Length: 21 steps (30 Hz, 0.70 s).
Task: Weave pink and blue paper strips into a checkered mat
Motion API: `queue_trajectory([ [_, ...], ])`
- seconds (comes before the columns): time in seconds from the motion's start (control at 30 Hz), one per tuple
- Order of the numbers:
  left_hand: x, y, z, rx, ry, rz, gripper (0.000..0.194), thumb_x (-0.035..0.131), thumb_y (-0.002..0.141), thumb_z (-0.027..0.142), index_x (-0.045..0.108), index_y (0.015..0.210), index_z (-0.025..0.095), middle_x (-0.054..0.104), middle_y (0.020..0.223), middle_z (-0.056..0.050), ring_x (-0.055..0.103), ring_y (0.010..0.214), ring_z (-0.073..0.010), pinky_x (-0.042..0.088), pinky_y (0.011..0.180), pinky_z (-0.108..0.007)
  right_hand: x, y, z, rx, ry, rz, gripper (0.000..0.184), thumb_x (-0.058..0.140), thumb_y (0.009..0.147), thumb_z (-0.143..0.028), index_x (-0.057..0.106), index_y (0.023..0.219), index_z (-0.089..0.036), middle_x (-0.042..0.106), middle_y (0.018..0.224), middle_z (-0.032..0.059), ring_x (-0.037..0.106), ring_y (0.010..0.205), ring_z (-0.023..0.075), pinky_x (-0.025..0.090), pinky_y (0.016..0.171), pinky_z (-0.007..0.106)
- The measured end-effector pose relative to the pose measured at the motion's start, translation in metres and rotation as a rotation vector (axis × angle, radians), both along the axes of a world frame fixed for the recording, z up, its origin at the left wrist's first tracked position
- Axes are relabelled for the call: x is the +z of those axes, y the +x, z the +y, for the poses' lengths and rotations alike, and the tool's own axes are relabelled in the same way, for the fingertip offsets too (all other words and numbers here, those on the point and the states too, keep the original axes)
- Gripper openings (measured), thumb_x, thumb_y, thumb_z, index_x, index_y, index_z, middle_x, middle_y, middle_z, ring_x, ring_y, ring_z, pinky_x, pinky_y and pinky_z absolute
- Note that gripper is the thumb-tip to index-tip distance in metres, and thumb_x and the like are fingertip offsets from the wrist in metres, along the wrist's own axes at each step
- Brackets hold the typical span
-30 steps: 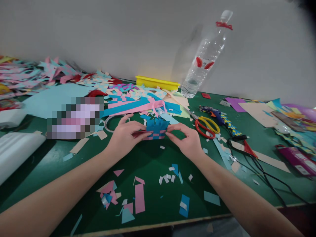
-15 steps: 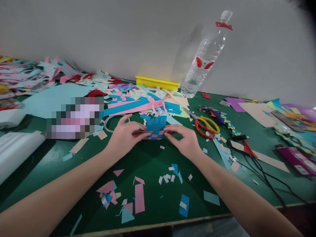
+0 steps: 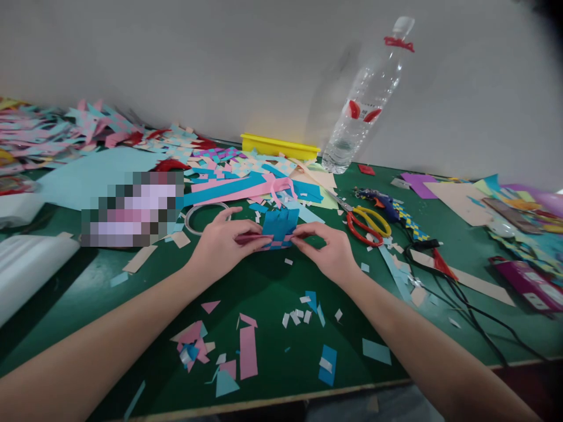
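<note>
Between my two hands is a small woven paper piece, with blue strips standing up and a pink-and-blue checked band along its lower edge. My left hand pinches its left side, where a folded pink strip lies between thumb and fingers; the index finger sticks out. Thumb and fingertips of my right hand are closed on the right end of the band. Behind the left hand lies a ring-shaped roll of tape. Scissors with red and yellow handles rest right of my right hand.
Paper scraps litter the green table in front. Blue and pink strips lie behind the hands, before a yellow tray. A clear bottle leans at the wall. Black cables run at right; a white roll lies left.
The woven paper piece has shifted slightly right and tilted between my fingers, its blue strips now closer together. Both hands keep their pinch in nearly the same place.
</note>
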<state>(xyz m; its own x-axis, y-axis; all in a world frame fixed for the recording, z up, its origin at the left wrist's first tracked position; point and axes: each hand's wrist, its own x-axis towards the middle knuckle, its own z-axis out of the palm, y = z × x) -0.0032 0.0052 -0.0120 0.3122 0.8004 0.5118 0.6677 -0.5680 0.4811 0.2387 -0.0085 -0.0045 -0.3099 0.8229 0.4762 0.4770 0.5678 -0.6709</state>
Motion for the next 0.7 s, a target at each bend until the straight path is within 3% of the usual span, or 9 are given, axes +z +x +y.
queue_trajectory([
  [0.07, 0.001, 0.001, -0.001, -0.018, 0.011, -0.001, 0.047, 0.057, 0.084, 0.066, 0.073, 0.078, 0.021, 0.077, 0.082, -0.007, 0.061, 0.111, -0.0353, 0.051, 0.095, -0.052, -0.001, 0.000, 0.000, -0.001, 0.019, -0.018, 0.006, 0.065, 0.088, -0.021, 0.070, 0.092, -0.022, 0.074, 0.091, 0.0026, 0.070, 0.084, 0.0156, 0.058, 0.076, 0.027],
  [0.2, 0.007, 0.003, -0.005, -0.112, 0.125, 0.027, 0.029, 0.065, 0.086, 0.049, 0.072, 0.084, 0.021, 0.077, 0.084, -0.003, 0.070, 0.083, -0.0237, 0.042, 0.107, -0.052, -0.002, 0.000, -0.001, 0.043, 0.148, -0.064, 0.006, 0.063, 0.090, -0.020, 0.068, 0.090, -0.022, 0.074, 0.090, 0.0029, 0.070, 0.083, 0.0158, 0.058, 0.078, 0.030],
  [0.27, 0.012, 0.004, -0.008, -0.144, 0.163, 0.041, 0.020, 0.066, 0.087, 0.042, 0.072, 0.089, 0.022, 0.078, 0.088, -0.002, 0.071, 0.077, -0.0202, 0.038, 0.110, -0.051, -0.002, -0.002, -0.002, 0.088, 0.241, -0.086, 0.008, 0.061, 0.091, -0.019, 0.068, 0.090, -0.022, 0.075, 0.090, 0.0039, 0.070, 0.084, 0.0162, 0.058, 0.078, 0.031],
  [0.43, 0.022, 0.008, -0.014, -0.191, 0.173, 0.017, 0.017, 0.062, 0.091, 0.037, 0.071, 0.088, 0.024, 0.078, 0.087, 0.000, 0.072, 0.077, -0.0187, 0.040, 0.108, -0.049, 0.001, -0.005, -0.004, 0.163, 0.374, -0.109, 0.010, 0.060, 0.092, -0.017, 0.068, 0.090, -0.022, 0.076, 0.087, 0.0043, 0.071, 0.084, 0.0168, 0.059, 0.076, 0.030],
  [0.7, 0.028, 0.007, -0.015, -0.263, 0.157, 0.009, 0.016, 0.059, 0.094, 0.035, 0.072, 0.092, 0.026, 0.079, 0.085, 0.001, 0.072, 0.071, -0.0177, 0.041, 0.107, -0.052, 0.002, -0.005, -0.004, 0.196, 0.395, -0.133, 0.010, 0.062, 0.091, -0.018, 0.069, 0.096, -0.022, 0.077, 0.091, 0.0043, 0.072, 0.085, 0.0167, 0.060, 0.079, 0.031],
])
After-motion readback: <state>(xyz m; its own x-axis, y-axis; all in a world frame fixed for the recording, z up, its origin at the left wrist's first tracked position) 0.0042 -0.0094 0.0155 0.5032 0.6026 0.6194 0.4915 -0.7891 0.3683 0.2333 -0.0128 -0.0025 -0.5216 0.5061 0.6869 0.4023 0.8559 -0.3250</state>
